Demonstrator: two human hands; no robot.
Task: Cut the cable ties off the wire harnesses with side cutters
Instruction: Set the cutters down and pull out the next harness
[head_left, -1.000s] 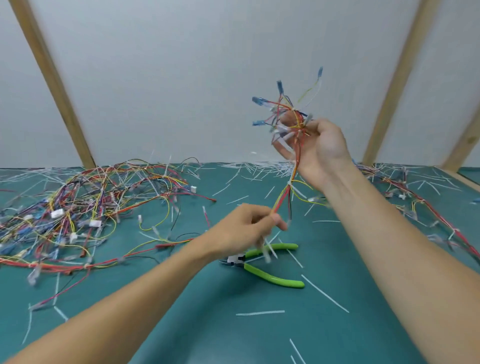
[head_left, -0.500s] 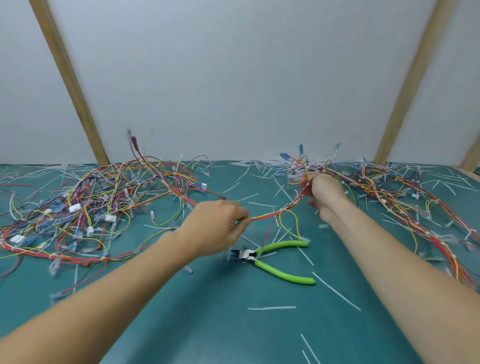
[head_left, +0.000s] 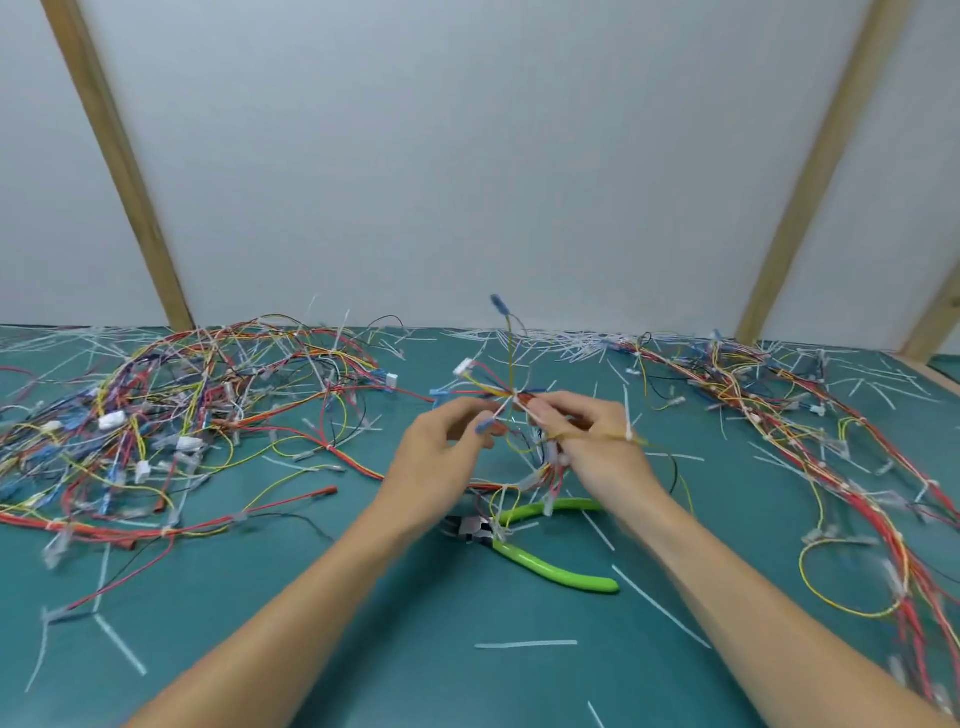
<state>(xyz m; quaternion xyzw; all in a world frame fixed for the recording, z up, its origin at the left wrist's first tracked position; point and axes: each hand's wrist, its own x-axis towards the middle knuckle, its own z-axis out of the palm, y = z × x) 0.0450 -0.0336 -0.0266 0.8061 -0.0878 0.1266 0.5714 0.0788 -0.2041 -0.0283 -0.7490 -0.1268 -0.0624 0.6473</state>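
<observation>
Both hands hold one small wire harness of red, yellow and blue wires above the middle of the green mat. My left hand pinches it from the left, fingers curled near a blue terminal. My right hand grips the bundle from the right; a white cable tie sticks up beside its fingers. The green-handled side cutters lie on the mat just below both hands, untouched, with loose ends of the harness hanging over them.
A big tangle of harnesses covers the left of the mat. Another long bundle runs down the right side. Cut white tie pieces lie scattered about. Wooden battens lean on the white wall behind.
My right hand came back from the right-hand pile toward the middle with a harness. My left hand let go of the earlier wires and met it above the cutters.
</observation>
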